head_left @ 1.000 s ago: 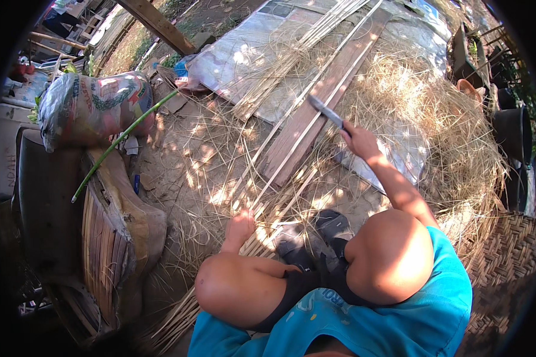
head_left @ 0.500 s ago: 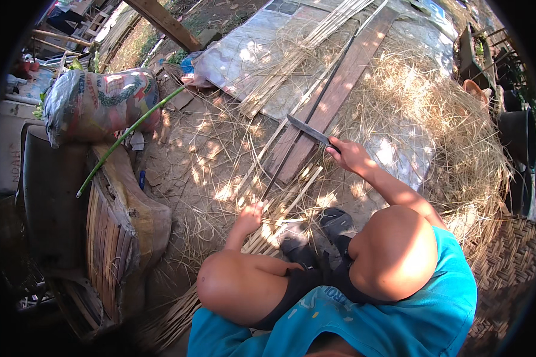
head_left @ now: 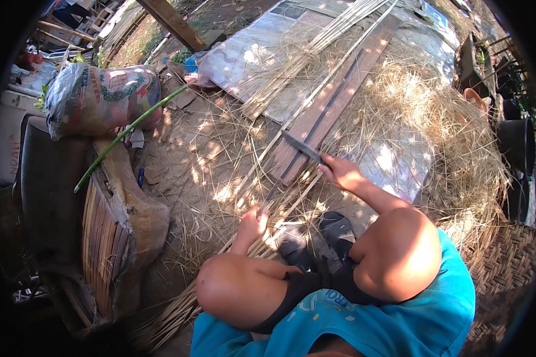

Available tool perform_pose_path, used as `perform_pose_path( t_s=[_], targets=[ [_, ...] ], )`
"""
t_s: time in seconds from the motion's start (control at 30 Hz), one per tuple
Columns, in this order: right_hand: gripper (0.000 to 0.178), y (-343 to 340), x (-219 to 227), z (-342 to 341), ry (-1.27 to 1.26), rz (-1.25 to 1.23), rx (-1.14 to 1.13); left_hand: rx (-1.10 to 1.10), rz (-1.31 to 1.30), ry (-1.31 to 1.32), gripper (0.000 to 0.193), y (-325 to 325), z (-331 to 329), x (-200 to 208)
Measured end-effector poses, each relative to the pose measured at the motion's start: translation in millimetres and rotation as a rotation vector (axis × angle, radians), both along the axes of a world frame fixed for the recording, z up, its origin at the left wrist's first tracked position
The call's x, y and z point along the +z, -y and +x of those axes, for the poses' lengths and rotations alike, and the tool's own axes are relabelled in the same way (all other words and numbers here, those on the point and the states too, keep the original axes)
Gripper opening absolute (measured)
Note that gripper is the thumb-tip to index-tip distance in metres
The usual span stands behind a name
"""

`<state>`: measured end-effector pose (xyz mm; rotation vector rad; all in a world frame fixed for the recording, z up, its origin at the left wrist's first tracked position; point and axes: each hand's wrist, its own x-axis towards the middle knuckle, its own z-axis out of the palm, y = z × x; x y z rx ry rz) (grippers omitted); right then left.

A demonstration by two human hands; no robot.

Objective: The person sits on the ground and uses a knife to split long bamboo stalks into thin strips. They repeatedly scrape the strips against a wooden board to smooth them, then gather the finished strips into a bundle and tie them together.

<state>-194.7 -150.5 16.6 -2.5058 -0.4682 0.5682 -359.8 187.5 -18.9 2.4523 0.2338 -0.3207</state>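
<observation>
from the head: gripping a knife [head_left: 302,144] in the right hand [head_left: 342,172]; pinching in the left hand [head_left: 253,224] a thin dark strip [head_left: 326,112], laid ahead of it along a wooden plank [head_left: 372,44]. probably light, springy; best held by the near end.

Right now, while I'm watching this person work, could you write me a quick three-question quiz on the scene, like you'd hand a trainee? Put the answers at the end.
1. Which tool is in the person's right hand?

2. True or false: a dark strip lies lengthwise along the wooden plank.

3. The strip's lower end runs to:
A. the stuffed sack
B. the left hand
C. the right hand

Key:
1. A knife, its blade angled across the plank.
2. True.
3. B.
</observation>
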Motion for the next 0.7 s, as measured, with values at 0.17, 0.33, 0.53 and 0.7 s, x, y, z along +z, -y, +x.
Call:
perform_pose_path(
  t_s=[0.17,0.33,0.53,0.7],
  targets=[
    [0.043,14.2,-26.1,-7.9,0.091,0.007,0.033,-0.144,0.271,-0.102,0.037,-1.3,2.7,8.1],
    [0.034,161.8,-31.7,132.4,0.512,-0.178,-0.538,-0.179,0.249,-0.087,0.044,-31.7,-20.5,10.6],
    [0.044,0.3,-23.4,6.7,0.165,-0.023,0.059,0.103,-0.29,-0.364,0.057,-33.6,12.2,5.4],
    [0.045,32.8,-22.3,14.6,0.272,0.062,0.083,0.187,-0.297,-0.428,0.068,-107.9,-59.6,-24.2]
  ],
)
